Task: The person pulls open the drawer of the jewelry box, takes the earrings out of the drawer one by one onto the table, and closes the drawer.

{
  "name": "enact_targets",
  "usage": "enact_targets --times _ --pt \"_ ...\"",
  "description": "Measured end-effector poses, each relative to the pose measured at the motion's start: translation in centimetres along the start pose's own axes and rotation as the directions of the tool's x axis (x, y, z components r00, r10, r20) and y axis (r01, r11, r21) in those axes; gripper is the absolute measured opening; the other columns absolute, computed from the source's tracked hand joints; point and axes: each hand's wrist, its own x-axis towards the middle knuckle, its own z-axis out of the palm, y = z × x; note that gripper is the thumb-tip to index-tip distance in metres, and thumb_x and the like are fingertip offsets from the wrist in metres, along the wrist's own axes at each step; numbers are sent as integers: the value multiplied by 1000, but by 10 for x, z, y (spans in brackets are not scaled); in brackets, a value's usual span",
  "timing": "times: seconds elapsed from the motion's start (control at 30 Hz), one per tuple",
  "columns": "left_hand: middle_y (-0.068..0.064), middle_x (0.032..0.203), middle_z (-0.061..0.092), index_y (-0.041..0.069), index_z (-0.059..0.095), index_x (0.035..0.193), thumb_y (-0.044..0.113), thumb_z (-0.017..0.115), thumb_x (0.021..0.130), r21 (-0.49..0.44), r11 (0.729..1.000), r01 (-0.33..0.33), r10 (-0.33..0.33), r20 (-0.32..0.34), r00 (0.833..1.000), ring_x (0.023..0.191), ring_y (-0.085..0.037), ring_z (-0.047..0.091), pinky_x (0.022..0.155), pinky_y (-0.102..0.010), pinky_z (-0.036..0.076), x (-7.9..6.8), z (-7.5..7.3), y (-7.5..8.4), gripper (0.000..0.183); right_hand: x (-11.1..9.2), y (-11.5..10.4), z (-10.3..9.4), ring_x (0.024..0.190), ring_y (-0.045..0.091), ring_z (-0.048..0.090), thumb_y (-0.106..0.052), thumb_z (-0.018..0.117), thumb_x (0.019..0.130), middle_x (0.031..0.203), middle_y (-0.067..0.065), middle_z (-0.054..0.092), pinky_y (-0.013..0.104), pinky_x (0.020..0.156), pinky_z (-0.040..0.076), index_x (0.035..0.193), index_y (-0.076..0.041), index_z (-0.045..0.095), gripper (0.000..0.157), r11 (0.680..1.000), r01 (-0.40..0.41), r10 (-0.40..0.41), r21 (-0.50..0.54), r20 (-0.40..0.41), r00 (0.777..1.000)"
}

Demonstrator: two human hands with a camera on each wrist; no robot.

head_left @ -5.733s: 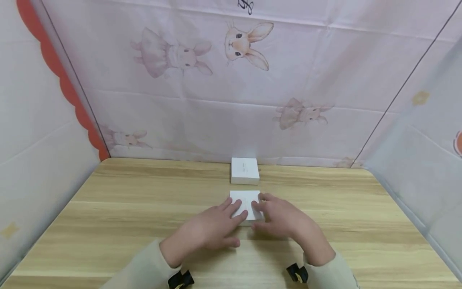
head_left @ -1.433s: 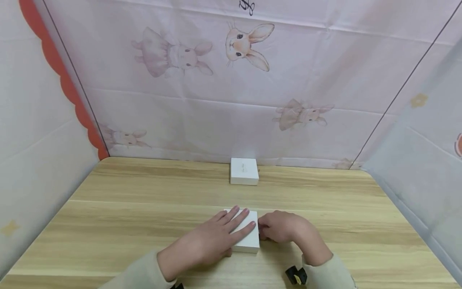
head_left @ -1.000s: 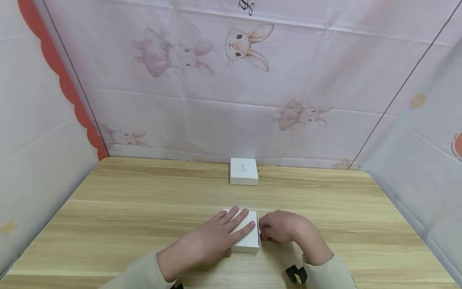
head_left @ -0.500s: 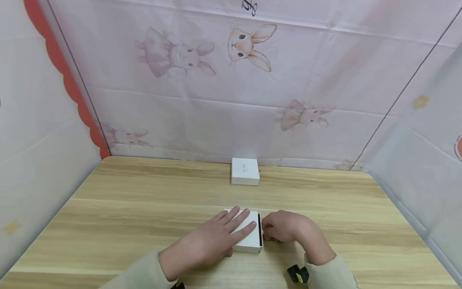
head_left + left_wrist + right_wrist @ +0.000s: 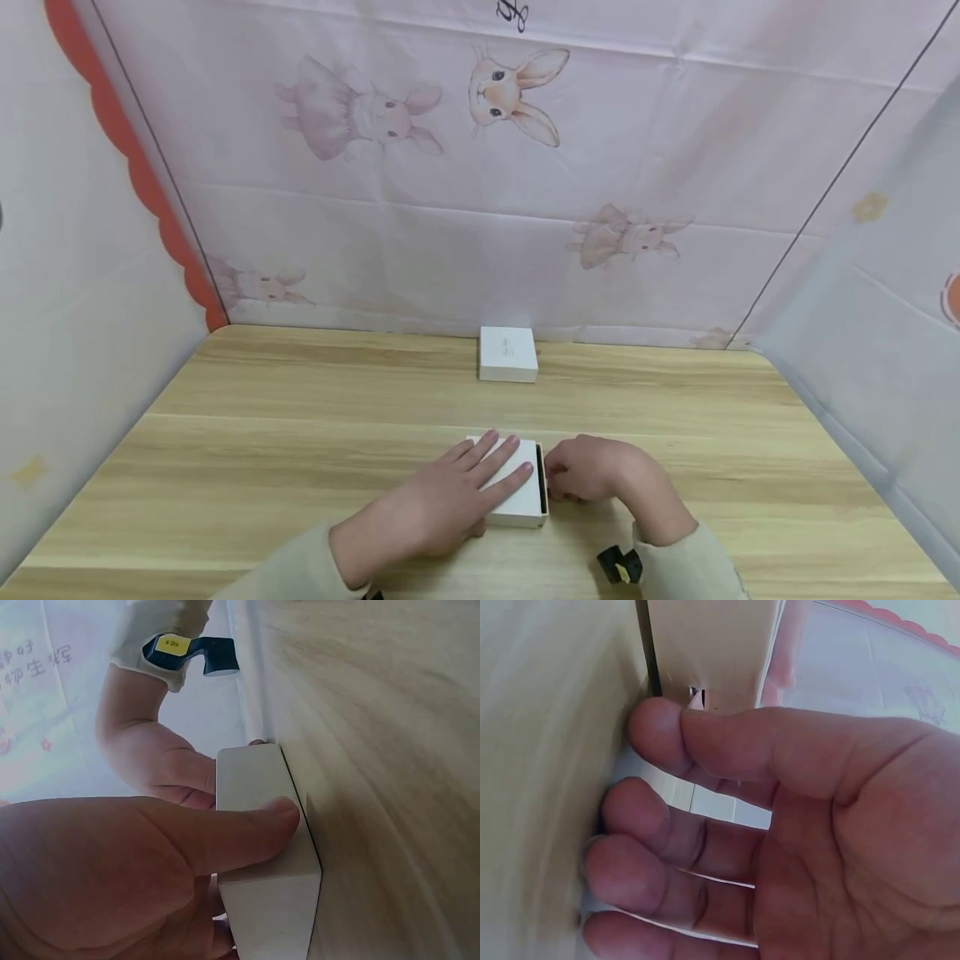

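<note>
A flat white sliding box (image 5: 510, 504) lies on the table in front of the person. My left hand (image 5: 438, 500) rests spread over its top, and the left wrist view shows the thumb (image 5: 259, 832) along its side, holding it. At the right end the box's inner drawer (image 5: 546, 500) sticks out slightly, with a dark strip showing between it and the sleeve. My right hand (image 5: 592, 468) is at that end. In the right wrist view, its thumb and index finger pinch a small pull tab (image 5: 697, 699) coming from a slot in the drawer's end; the other fingers are curled.
A second white box (image 5: 507, 350) with faint lettering on its lid stands at the table's back edge. Behind it rises a pink cloth wall (image 5: 450, 250) with rabbit prints. White side walls flank the wooden table (image 5: 285, 433).
The near box came toward the person, and the right hand moved to its right end. Within the last second or so, the drawer slid a little to the right; the left hand stayed on top.
</note>
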Motion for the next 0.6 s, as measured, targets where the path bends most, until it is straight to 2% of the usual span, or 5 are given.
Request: enact_targets --times 0.17,0.27,0.4,0.47,0.6 --pt "-7 168 11 28 15 161 38 58 99 -4 1000 -28 28 -8 1000 153 -28 16 121 -41 27 -5 -1 6 76 -8 6 3 56 10 50 -13 61 94 64 -4 56 28 54 43 77 -19 65 19 998 52 -53 46 28 998" --pt "-7 168 13 28 17 161 41 60 98 8 998 -67 67 -41 997 153 -29 19 119 -42 31 -10 2 9 77 -15 11 9 54 6 49 -14 62 93 63 -8 54 24 51 42 76 -19 64 18 989 132 -133 61 24 991" --pt "-8 166 21 29 24 160 43 65 94 8 994 -112 113 -111 987 149 -31 27 115 -44 37 -16 10 9 78 -19 14 17 58 -1 48 -18 63 93 64 -16 51 21 55 43 76 -20 63 17 968 242 -242 68 -9 970" --pt "-9 165 22 28 25 159 43 66 94 -11 991 -132 129 -141 982 150 -32 26 116 -49 34 -18 13 6 79 -20 15 20 59 -2 46 -21 63 95 64 -17 49 19 56 42 76 -20 63 18 959 272 -270 84 -26 962" --pt "-14 166 18 23 23 160 46 62 96 18 984 -179 179 -181 967 152 -37 19 119 -53 28 -18 16 3 78 -23 17 21 58 -3 44 -29 61 98 63 -16 47 18 53 39 76 -21 62 23 949 296 -292 111 -49 955"
